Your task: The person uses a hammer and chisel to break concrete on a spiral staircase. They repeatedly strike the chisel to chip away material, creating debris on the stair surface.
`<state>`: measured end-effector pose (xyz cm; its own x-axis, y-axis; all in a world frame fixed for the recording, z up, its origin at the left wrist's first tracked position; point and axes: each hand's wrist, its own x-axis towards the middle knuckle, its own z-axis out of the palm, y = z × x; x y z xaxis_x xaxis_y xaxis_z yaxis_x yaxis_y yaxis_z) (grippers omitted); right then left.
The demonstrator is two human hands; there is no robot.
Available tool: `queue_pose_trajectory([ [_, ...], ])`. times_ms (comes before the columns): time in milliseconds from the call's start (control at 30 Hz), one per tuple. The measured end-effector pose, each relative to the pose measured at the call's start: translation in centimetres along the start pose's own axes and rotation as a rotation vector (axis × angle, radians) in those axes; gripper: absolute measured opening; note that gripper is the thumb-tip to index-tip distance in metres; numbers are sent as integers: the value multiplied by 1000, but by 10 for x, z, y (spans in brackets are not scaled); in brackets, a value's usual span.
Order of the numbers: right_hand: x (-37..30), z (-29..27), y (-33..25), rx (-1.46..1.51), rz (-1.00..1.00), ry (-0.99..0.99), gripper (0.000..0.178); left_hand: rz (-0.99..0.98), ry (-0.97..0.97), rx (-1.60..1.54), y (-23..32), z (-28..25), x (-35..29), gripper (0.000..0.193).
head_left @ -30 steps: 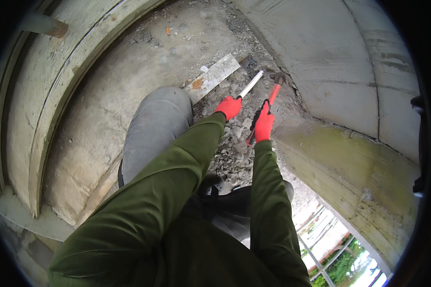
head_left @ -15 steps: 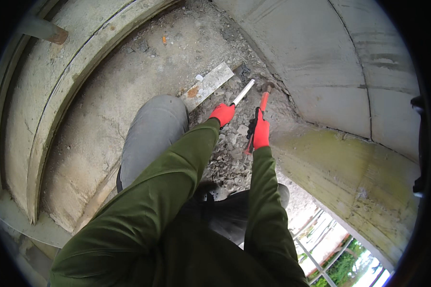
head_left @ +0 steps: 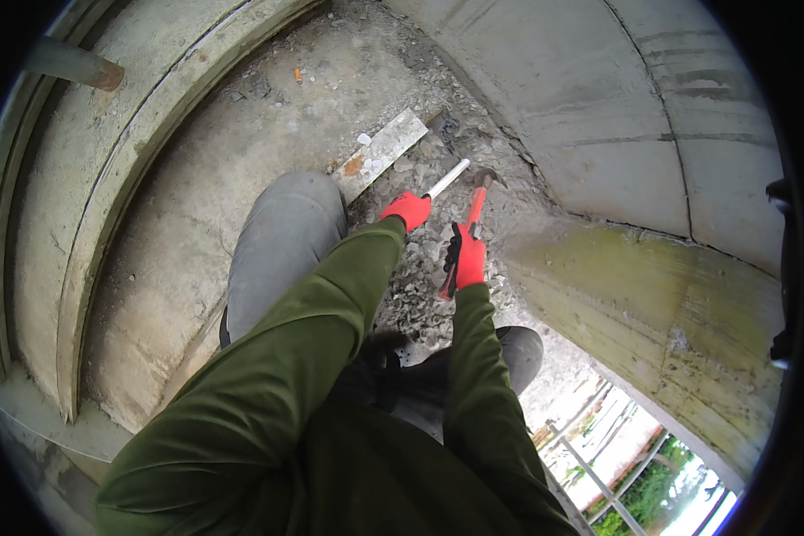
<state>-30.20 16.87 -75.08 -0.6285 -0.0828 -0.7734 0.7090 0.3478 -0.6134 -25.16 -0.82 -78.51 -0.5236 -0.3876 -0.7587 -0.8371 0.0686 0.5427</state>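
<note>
My left hand (head_left: 407, 211), in a red glove, is closed around a straight, pale rod (head_left: 448, 178) that points away to the upper right. What kind of tool the rod is cannot be made out. In my right hand (head_left: 470, 259), gloved in red and black, is a claw hammer (head_left: 476, 207) with a red handle. The hammer's dark head lies just right of the rod's far end, apart from it. Both hands are above broken rubble (head_left: 422, 290).
A flat pale board (head_left: 384, 154) lies on the dusty concrete floor beyond my grey-clad knee (head_left: 295, 214). Grey wall panels (head_left: 590, 116) rise on the right, above a yellowish slab (head_left: 643, 304). Curved concrete ribs (head_left: 107, 196) run along the left. A metal railing (head_left: 590, 473) shows at lower right.
The hammer has shifted slightly left and toward me, and its head shows more plainly now. The rod's far end sits a little lower in view. Both hands keep their grip.
</note>
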Motion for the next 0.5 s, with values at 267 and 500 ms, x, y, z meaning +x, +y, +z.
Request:
queue_pose_trajectory([
  [267,0,-28,25,286,-31,101,39,174,129,59,7,12,-17,56],
  [500,16,-20,41,278,27,92,36,194,-724,-482,51,-43,-69,41],
])
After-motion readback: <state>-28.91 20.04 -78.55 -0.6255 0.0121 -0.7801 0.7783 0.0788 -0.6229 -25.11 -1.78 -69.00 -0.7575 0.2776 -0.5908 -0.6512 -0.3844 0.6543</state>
